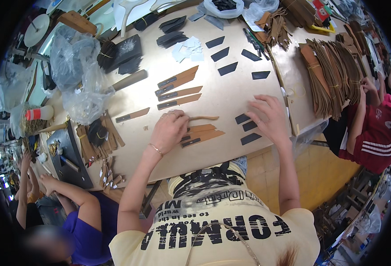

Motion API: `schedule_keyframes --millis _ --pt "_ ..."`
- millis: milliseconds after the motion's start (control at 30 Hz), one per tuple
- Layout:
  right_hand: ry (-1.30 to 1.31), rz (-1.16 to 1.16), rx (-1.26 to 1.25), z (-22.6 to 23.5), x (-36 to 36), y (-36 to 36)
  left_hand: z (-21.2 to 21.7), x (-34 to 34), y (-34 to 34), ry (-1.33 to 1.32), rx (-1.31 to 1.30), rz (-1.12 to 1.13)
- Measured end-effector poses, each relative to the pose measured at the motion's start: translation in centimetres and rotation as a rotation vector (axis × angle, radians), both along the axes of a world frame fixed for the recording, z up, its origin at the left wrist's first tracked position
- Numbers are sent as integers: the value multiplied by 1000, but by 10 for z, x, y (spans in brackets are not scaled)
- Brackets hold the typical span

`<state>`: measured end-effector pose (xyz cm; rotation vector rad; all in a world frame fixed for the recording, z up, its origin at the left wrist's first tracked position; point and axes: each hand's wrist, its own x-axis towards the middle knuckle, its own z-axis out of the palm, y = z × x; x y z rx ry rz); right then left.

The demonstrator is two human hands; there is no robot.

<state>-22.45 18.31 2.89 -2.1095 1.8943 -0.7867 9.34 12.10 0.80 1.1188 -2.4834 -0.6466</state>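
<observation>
My left hand (170,128) is closed around one end of a brown leather strip (204,118), whose free end curves out to the right. Just below lie more brown strips (211,136), each with a small black piece on its left end. To the right, my right hand (268,119) hovers with fingers apart beside several slanted black leather pieces (251,138), partly hiding the upper ones. Whether its thumb touches one I cannot tell. Farther up, brown strips with black ends (182,99) lie in a group, and a single one (133,115) rests to the left.
Separate black pieces (220,54) and white paper slips (189,48) lie at the far side. Bundled brown strips (333,75) are stacked at right, near a co-worker in red (373,137). Clear plastic bags (78,66) and a dark board (69,155) are at left, near another person in purple.
</observation>
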Motion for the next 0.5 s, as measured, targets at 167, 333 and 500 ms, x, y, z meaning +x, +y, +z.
schedule_keyframes --millis 167,333,500 --pt "-104 -219 273 -12 5 16 15 -6 -4 154 12 201" --pt "-83 -192 413 -14 8 3 37 -24 11 365 255 205" --pt "-23 -274 270 -12 18 9 38 -49 16 543 575 177"
